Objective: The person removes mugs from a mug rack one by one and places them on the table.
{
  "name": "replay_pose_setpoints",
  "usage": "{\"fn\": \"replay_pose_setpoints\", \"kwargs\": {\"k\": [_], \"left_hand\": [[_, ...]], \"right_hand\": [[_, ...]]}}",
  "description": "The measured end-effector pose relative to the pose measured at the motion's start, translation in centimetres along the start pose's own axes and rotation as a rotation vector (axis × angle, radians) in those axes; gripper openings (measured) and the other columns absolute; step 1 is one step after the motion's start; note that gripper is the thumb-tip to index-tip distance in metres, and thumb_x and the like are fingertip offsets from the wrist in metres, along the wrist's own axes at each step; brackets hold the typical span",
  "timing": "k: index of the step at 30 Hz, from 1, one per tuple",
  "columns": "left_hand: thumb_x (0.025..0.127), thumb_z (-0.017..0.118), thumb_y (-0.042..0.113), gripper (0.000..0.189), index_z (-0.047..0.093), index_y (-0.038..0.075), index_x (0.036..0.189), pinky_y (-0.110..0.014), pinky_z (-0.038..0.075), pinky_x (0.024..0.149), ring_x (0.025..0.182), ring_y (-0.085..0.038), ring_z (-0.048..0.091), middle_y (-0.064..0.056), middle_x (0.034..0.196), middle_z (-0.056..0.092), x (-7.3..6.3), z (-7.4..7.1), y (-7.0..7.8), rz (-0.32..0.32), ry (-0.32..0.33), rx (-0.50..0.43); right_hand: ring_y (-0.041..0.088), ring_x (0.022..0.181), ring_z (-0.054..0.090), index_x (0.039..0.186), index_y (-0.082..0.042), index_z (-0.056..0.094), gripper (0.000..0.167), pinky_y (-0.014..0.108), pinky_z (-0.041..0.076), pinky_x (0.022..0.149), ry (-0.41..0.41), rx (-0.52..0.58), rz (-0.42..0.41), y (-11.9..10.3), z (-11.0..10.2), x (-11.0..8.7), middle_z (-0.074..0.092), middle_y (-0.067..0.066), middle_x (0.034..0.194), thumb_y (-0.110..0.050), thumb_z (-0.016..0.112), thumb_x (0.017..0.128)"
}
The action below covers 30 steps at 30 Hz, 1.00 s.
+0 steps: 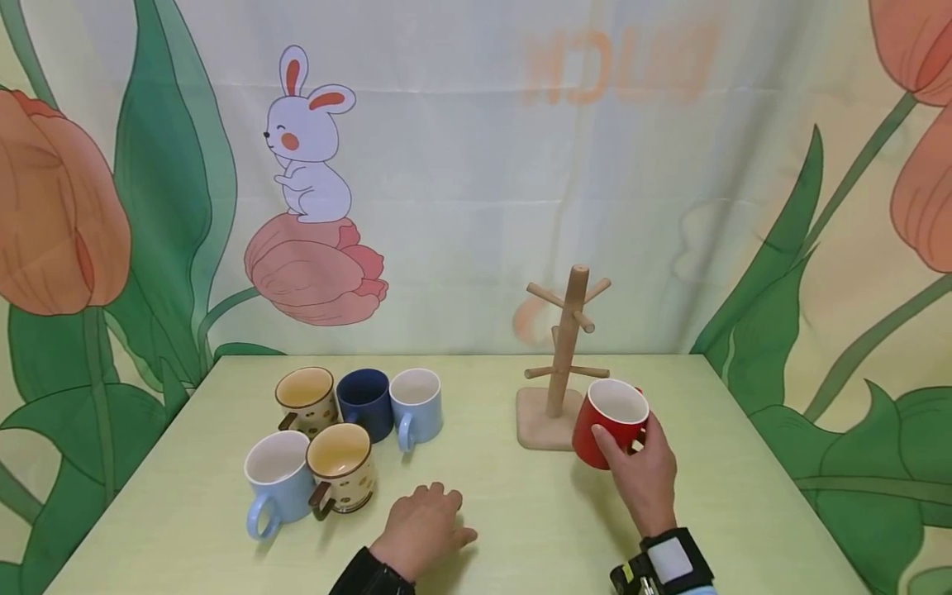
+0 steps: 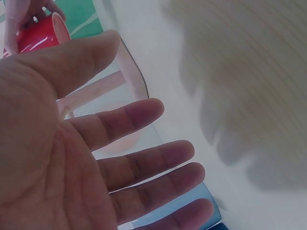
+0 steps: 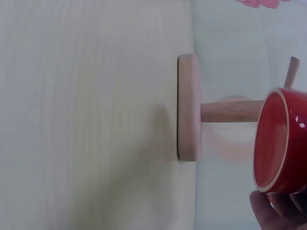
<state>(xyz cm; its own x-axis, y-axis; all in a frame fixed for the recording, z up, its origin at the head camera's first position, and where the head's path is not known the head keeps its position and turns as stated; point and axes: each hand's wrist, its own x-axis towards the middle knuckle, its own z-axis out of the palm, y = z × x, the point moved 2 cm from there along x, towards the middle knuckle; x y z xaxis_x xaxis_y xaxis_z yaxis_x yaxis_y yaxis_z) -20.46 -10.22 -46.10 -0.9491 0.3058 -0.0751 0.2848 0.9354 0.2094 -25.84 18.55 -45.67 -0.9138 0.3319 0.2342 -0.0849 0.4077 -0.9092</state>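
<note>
My right hand (image 1: pixel 649 479) holds a red mug (image 1: pixel 604 436) with a white inside, thumb on the near side and fingers around its right, handle side. The mug is raised over the table, just in front of a wooden mug tree (image 1: pixel 563 364) whose pegs are bare. In the right wrist view the mug's underside (image 3: pixel 271 141) faces the camera beside the post. My left hand (image 1: pixel 427 529) hovers palm down over the table with fingers extended, holding nothing; the left wrist view shows its palm (image 2: pixel 53 167) and spread fingers.
Left of my left hand stand a light blue mug (image 1: pixel 279 487) and a spotted cream mug (image 1: pixel 344 475). Behind them are another spotted mug (image 1: pixel 312 405), a dark blue mug (image 1: pixel 368 409) and a second light blue mug (image 1: pixel 418 409). A printed curtain (image 1: pixel 446 165) hangs behind the table.
</note>
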Motion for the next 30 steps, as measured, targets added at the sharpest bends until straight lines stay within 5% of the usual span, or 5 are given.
{"fn": "replay_pose_setpoints", "kwargs": {"k": [12, 24, 30], "left_hand": [[0.084, 0.076, 0.043, 0.039, 0.065, 0.008, 0.097, -0.045, 0.047, 0.063, 0.079, -0.029, 0.057, -0.008, 0.084, 0.056, -0.2, -0.5, 0.0, 0.019, 0.04, -0.005], [0.089, 0.073, 0.039, 0.047, 0.061, 0.005, 0.119, -0.041, 0.051, 0.06, 0.08, -0.026, 0.063, -0.009, 0.091, 0.064, 0.6, -1.4, 0.7, 0.076, 0.139, -0.01], [0.091, 0.071, 0.035, 0.059, 0.051, 0.004, 0.137, -0.043, 0.055, 0.071, 0.091, -0.028, 0.066, -0.014, 0.108, 0.066, 1.2, -2.5, 1.7, 0.101, 0.142, -0.058]], "right_hand": [[0.039, 0.127, 0.048, 0.146, -0.009, 0.038, 0.076, 0.053, 0.045, 0.1, -0.259, 0.141, 0.188, -0.1, 0.8, -0.6, 0.047, 0.017, 0.143, -0.045, 0.072, 0.089], [0.033, 0.118, 0.056, 0.144, -0.006, 0.046, 0.068, 0.048, 0.048, 0.097, -0.468, 0.189, 0.166, -0.6, 2.3, -1.4, 0.056, 0.016, 0.135, -0.04, 0.071, 0.091], [0.029, 0.116, 0.057, 0.143, -0.005, 0.047, 0.065, 0.049, 0.047, 0.098, -0.666, 0.205, 0.158, -1.3, 2.8, -2.0, 0.057, 0.013, 0.134, -0.036, 0.07, 0.091]]}}
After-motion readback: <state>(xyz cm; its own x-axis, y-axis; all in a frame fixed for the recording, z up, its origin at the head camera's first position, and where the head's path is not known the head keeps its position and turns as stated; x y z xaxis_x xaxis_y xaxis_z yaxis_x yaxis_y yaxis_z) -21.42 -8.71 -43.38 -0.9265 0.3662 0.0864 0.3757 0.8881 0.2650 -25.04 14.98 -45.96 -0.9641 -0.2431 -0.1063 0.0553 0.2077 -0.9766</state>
